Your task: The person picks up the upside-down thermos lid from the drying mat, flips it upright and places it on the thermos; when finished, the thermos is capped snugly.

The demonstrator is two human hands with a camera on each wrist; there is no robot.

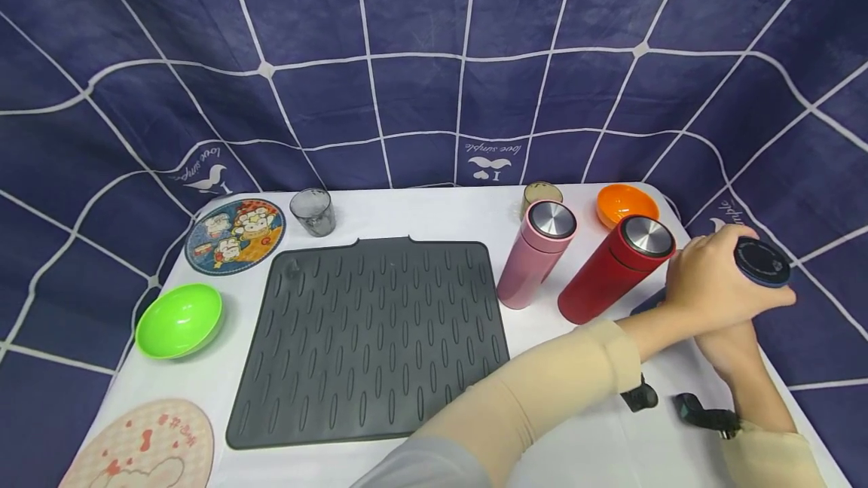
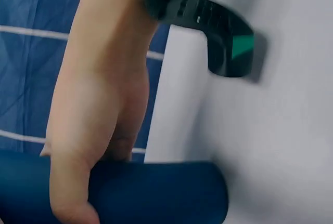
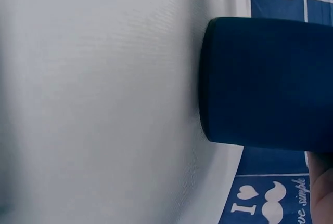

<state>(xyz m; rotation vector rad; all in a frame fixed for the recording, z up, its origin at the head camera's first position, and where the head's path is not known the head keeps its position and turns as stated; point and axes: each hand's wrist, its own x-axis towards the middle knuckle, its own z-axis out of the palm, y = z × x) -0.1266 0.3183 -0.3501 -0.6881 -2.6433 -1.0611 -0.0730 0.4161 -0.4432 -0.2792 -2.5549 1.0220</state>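
Note:
A dark blue thermos (image 1: 761, 260) is at the right end of the table, its round lid facing up towards the head camera. My left hand (image 1: 712, 277) grips it at the top, with thumb and fingers around the lid end. Below, my right hand (image 1: 728, 337) holds the body, partly hidden by the left hand and forearm. In the left wrist view the right thumb and palm wrap the blue body (image 2: 156, 187). The right wrist view has the thermos base (image 3: 260, 83) close to the white table; whether it touches is unclear.
Left of the hands stand a red thermos (image 1: 613, 273) and a pink thermos (image 1: 532, 262). Behind are an orange bowl (image 1: 627, 204) and an amber glass (image 1: 541, 193). A grey mat (image 1: 380, 330), green bowl (image 1: 179, 321), grey glass (image 1: 314, 213) and two round placemats (image 1: 233, 236) lie leftward.

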